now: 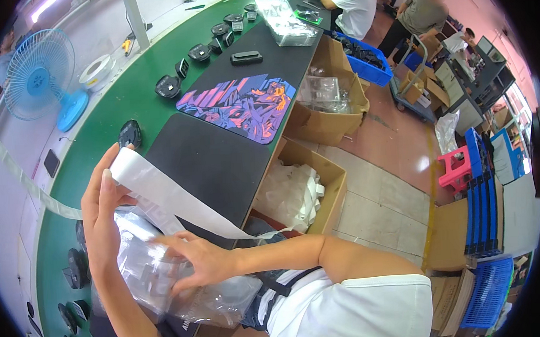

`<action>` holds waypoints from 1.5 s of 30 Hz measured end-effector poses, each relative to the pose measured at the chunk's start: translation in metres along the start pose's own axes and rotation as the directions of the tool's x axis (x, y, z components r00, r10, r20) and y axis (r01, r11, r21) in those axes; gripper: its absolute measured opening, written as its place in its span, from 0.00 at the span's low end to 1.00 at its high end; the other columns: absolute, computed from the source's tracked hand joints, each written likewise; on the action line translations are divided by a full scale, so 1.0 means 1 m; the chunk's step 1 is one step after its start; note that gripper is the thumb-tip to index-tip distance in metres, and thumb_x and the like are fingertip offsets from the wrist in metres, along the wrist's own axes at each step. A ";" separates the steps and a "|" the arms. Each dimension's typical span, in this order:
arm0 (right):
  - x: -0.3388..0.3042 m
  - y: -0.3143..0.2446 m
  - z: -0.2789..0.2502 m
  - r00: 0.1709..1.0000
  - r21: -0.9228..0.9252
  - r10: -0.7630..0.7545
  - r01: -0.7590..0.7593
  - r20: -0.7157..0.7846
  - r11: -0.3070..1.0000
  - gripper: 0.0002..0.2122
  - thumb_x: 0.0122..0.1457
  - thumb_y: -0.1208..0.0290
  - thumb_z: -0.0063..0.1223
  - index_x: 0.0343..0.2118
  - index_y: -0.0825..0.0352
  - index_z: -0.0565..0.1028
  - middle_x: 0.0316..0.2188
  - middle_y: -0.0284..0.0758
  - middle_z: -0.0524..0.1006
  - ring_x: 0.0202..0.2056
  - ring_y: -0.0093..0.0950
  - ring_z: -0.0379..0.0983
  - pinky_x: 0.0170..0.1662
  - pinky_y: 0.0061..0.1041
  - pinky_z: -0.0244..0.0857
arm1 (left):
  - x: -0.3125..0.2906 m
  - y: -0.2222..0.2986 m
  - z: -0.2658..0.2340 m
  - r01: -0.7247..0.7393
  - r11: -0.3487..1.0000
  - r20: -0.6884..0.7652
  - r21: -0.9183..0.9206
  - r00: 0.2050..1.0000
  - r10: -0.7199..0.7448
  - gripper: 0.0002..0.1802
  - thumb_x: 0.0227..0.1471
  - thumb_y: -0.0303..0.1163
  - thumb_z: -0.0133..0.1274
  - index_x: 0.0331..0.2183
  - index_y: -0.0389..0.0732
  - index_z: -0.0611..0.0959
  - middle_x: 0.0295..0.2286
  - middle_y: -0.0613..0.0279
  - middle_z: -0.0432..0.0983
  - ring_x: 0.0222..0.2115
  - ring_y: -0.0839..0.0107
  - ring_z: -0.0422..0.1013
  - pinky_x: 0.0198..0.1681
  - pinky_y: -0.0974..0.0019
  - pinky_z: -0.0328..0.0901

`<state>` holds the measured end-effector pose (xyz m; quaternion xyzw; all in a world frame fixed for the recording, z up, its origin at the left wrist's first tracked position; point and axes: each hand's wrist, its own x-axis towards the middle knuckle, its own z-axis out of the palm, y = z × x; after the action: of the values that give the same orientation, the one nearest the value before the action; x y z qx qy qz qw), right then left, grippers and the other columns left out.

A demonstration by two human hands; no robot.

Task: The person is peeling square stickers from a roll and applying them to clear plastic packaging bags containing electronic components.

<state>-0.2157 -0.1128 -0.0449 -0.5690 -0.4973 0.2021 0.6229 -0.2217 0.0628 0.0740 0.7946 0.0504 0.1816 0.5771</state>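
My left hand (102, 192) is raised over the bench's left side, its fingers and thumb closed on a folded length of white label strip (183, 197). From there the strip slopes down to the right past the bench edge, and another length trails away to the far left. Below it, my right hand (204, 261) hovers over or touches clear plastic bags (144, 269); its thumb and fingers are apart, with the fingertips blurred. A small black device (130, 134) stands just beyond my left fingertips.
Two black mats, a colourful printed mat (242, 109) and several black devices (168, 86) lie on the green bench (110, 94). A blue fan (39, 77) stands at the left. Cardboard boxes (335, 195) with plastic bags sit beside the bench. Other people work farther back.
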 end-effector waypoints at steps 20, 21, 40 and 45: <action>0.018 0.003 -0.003 0.985 -0.069 0.171 -0.172 -0.010 0.983 0.10 0.53 0.61 0.68 0.30 0.63 0.84 0.28 0.29 0.83 0.32 0.26 0.72 0.43 0.26 0.64 | -0.085 0.122 0.107 -0.182 0.979 0.444 -0.093 0.872 0.204 0.43 0.45 0.30 0.60 0.62 0.34 0.63 0.40 0.45 0.76 0.37 0.50 0.75 0.39 0.58 0.71; 0.014 0.004 -0.001 0.988 -0.092 0.154 -0.154 -0.009 0.984 0.10 0.53 0.60 0.68 0.30 0.62 0.84 0.28 0.28 0.83 0.32 0.27 0.72 0.45 0.27 0.63 | -0.083 0.123 0.113 -0.169 0.969 0.418 -0.182 0.878 0.232 0.43 0.44 0.28 0.60 0.61 0.35 0.64 0.38 0.45 0.76 0.37 0.49 0.75 0.39 0.58 0.71; 0.019 -0.002 0.002 0.987 -0.060 0.154 -0.156 -0.034 0.986 0.14 0.57 0.56 0.63 0.31 0.65 0.78 0.27 0.37 0.81 0.31 0.37 0.72 0.46 0.32 0.62 | 0.016 0.034 0.049 -0.074 0.997 -0.079 -0.031 0.994 0.071 0.44 0.56 0.38 0.56 0.67 0.34 0.56 0.58 0.40 0.63 0.41 0.68 0.75 0.43 0.69 0.69; 0.023 0.005 -0.005 0.991 -0.209 0.128 -0.132 -0.034 0.969 0.15 0.57 0.55 0.63 0.31 0.65 0.78 0.28 0.32 0.82 0.34 0.30 0.73 0.47 0.30 0.61 | 0.054 -0.024 0.030 0.024 0.996 -0.036 0.088 0.999 -0.021 0.42 0.60 0.38 0.54 0.68 0.35 0.56 0.56 0.39 0.65 0.43 0.66 0.77 0.41 0.70 0.69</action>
<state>-0.2007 -0.0953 -0.0399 -0.6651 -0.4714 0.1828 0.5495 -0.1581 0.0592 0.0558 0.8153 0.0777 0.1865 0.5426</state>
